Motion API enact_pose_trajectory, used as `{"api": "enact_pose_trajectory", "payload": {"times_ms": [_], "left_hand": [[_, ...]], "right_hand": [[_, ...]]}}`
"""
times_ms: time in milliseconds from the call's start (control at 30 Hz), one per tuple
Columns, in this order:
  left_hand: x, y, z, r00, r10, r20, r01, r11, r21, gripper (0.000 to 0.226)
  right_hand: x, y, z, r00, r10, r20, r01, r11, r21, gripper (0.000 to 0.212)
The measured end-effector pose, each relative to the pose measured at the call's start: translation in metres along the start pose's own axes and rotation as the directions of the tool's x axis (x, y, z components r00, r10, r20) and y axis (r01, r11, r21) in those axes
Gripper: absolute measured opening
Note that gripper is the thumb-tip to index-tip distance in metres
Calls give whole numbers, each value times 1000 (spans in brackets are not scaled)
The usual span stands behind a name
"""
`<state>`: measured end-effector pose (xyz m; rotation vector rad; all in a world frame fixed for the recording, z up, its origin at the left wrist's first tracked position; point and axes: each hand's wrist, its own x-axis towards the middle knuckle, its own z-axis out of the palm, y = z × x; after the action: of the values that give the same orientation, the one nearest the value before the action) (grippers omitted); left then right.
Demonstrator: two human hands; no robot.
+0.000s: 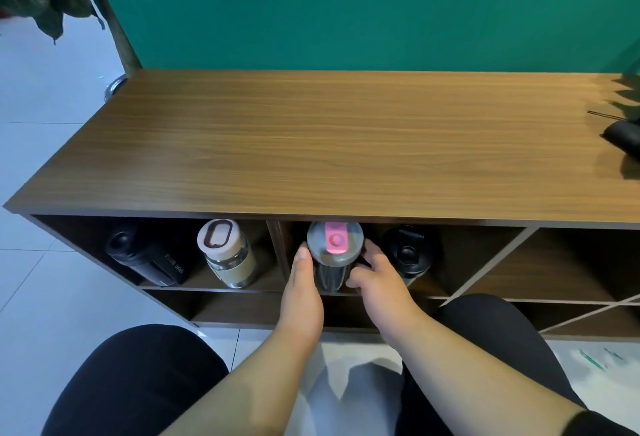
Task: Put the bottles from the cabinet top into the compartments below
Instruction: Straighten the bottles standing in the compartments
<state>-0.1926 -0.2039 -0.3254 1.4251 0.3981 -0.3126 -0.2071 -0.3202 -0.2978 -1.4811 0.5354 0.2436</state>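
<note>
grey bottle point(333, 255), pink flip lid: upright at front edge of second upper compartment, beside black bottle point(408, 255) | left hand point(300, 292), right hand point(379, 280): cupping its sides, holding it | likely rigid, smooth, slippery; grip mid-body | cabinet top point(311, 145) shows no bottles

Four bottles point(334, 252) in cabinet point(311, 145) compartments, two per compartment.

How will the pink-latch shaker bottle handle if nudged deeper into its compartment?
The shaker bottle is tall and narrow with a wide lid, so it probably tips if pushed high. Its smooth translucent wall looks slippery. The left hand and right hand flank it low, which should steady it.
</note>
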Motion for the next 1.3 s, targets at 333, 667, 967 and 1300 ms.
{"api": "enact_pose_trajectory", "payload": {"times_ms": [333, 667, 967, 1300], "left_hand": [[-27, -14, 30, 964, -228, 140, 223, 974, 48, 66], [-6, -13, 79, 938, -209, 278, 164, 971, 175, 65], [-6, -27, 83, 922, -235, 309, 172, 960, 219, 85], [-9, -22, 77, 922, -239, 305, 179, 961, 213, 72]], "right_hand": [[-14, 11, -40, 902, 366, -228, -408, 896, -177, 37], [0, 8, -84, 902, 242, -357, -148, 951, 270, 74], [10, 6, -85, 914, 218, -341, -171, 972, 162, 74], [1, 9, -89, 933, 136, -332, -104, 988, 112, 80]]}}
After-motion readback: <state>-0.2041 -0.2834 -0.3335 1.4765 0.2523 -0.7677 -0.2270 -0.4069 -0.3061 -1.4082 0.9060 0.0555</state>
